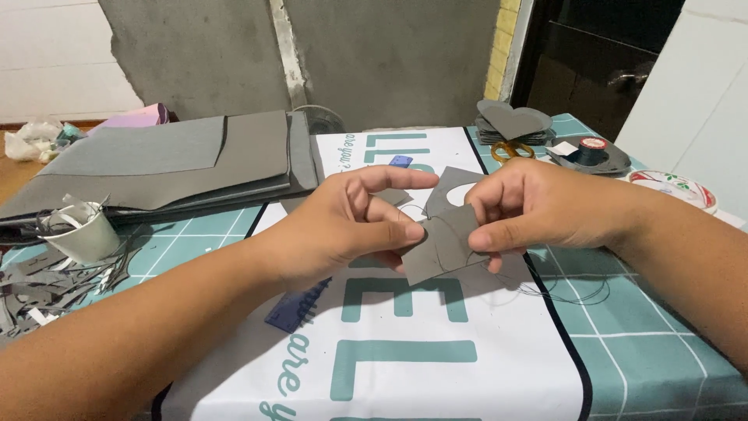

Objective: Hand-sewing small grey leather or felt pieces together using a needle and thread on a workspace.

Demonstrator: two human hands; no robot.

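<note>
I see the stack of grey sheets (179, 160) far left on the table (654, 351). At centre, my left hand (339, 226) and right hand (538, 206) both pinch the small grey cut piece (442, 248), fingers clamped on its edges.

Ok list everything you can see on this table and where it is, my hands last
grey cut piece: one, grey, pinched between both hands above the mat
dark thread: one, black, trailing right of the piece
grey sheets: a stack, grey, back left
paper cup: one, white, left edge
grey scraps: many, grey, left by the cup
heart shapes: a stack, grey, back right
scissors: one, yellow handles, beside the hearts
thread spool: one, black, on a dark tray, right
blue comb-like piece: one, blue, under the left forearm
cutting mat: one, teal grid
left hand: grips the piece's left edge
right hand: grips its right edge
</note>
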